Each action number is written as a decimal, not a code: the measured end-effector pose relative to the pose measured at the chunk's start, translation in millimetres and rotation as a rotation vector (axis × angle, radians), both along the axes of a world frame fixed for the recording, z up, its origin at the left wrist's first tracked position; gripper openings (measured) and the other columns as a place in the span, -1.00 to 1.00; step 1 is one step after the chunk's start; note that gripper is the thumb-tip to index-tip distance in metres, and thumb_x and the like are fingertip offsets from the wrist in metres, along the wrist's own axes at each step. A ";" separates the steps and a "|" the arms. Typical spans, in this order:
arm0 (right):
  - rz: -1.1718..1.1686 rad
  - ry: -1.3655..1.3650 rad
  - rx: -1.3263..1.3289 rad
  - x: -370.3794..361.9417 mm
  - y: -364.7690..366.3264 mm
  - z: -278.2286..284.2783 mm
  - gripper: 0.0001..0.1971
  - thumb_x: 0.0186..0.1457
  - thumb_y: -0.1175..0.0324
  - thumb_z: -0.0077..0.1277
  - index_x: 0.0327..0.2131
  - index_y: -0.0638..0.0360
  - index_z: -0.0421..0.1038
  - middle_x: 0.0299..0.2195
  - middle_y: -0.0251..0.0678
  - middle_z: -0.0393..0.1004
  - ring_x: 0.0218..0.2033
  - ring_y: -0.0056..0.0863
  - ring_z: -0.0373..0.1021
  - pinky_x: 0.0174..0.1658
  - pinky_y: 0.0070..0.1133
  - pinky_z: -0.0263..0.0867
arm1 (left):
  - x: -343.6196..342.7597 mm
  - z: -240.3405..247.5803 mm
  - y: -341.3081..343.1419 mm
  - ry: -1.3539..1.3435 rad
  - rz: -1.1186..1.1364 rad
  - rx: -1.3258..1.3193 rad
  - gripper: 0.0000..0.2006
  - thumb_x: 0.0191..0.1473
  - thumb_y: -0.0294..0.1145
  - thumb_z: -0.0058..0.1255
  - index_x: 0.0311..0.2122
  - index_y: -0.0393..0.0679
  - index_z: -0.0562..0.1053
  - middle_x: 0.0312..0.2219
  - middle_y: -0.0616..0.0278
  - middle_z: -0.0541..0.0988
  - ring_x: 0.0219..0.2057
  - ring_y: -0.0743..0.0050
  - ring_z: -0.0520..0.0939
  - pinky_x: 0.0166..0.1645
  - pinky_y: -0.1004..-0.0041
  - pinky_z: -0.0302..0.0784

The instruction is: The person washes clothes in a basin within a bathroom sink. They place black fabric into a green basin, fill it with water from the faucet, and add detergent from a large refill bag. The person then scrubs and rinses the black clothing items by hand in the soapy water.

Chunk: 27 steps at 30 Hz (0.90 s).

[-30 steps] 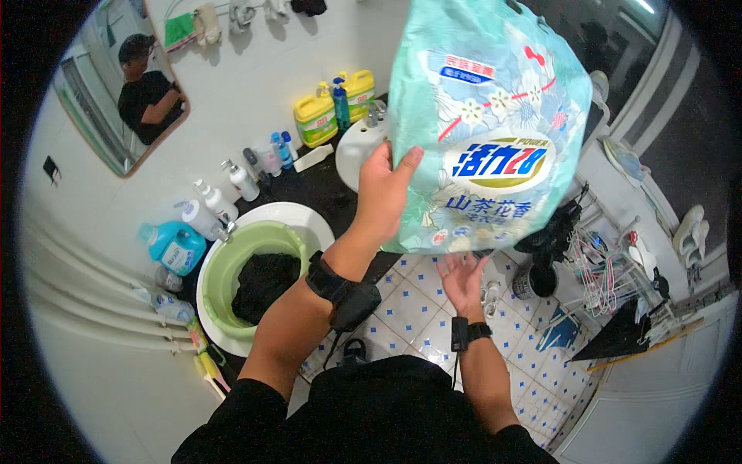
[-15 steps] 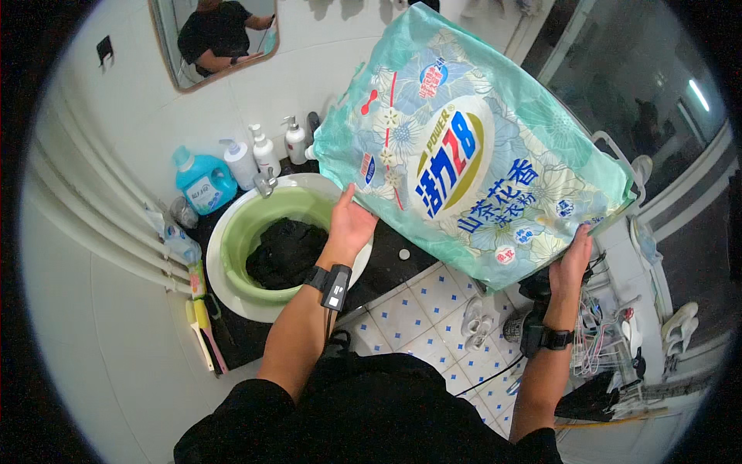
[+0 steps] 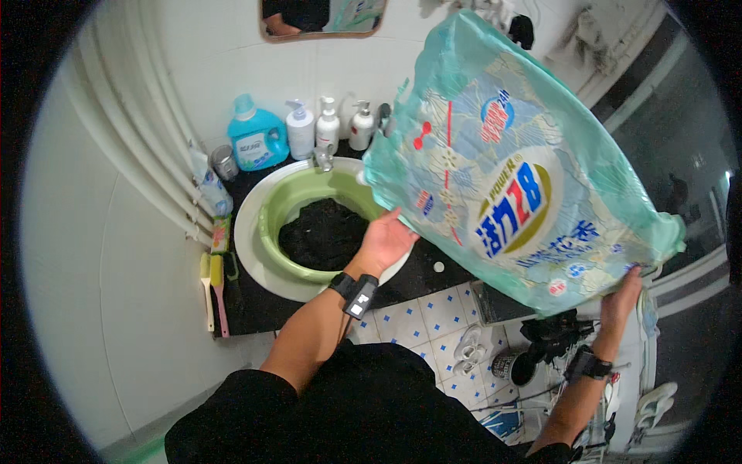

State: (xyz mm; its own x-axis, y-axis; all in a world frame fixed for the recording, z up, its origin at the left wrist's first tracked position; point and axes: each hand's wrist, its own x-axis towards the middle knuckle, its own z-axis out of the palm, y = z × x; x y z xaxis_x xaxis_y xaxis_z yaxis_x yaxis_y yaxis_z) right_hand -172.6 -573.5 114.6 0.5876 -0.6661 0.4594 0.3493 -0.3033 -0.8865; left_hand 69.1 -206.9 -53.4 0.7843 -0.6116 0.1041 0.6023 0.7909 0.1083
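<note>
A large mint-green bag of washing powder (image 3: 502, 185) with a flower print hangs tilted above the counter, between both my hands. My left hand (image 3: 388, 241) supports its lower left edge, palm up, some fingers hidden behind it. At the lower right corner, my right hand (image 3: 621, 300) grips the bag, the thumb on its front. The bag's left corner, with a small white tip, reaches over the rim of a green plastic basin (image 3: 268, 203). Dark, wet-looking cloth (image 3: 321, 236) lies bunched inside the basin, which sits in a white washbasin (image 3: 246, 232).
Behind the basin stand a tap (image 3: 323, 157), a blue detergent jug (image 3: 257, 139) and several pump bottles (image 3: 301, 131). Brushes (image 3: 218, 290) lie at the black counter's (image 3: 255, 313) left end. Pale shoes (image 3: 468, 352) and a black bucket (image 3: 512, 367) stand on the tiled floor.
The view has shifted, so the counter and basin appear farther right and the mirror higher. I still hold the bag in both hands; its printed front looks more foreshortened at the lower right.
</note>
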 end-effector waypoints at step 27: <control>0.265 0.122 -0.461 138.1 160.2 85.4 -0.69 0.18 0.21 -0.17 -0.20 0.29 0.34 -0.32 -0.39 0.40 -0.36 -0.68 0.29 -0.29 -0.71 0.20 | 12.8 -65.3 21.6 0.446 0.164 -0.085 -0.73 -0.15 -0.50 -0.35 -0.27 -0.26 0.31 -0.15 0.05 0.40 -0.05 0.14 0.34 0.12 0.22 0.14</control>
State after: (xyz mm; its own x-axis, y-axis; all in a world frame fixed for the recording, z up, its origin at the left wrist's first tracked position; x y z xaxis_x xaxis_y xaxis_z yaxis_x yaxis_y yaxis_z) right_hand -34.6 -413.3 200.0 0.7750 -0.2340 0.5871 0.3697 -0.5856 -0.7214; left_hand 81.9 -185.3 -118.7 0.8491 -0.4801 -0.2204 0.4420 0.8741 -0.2012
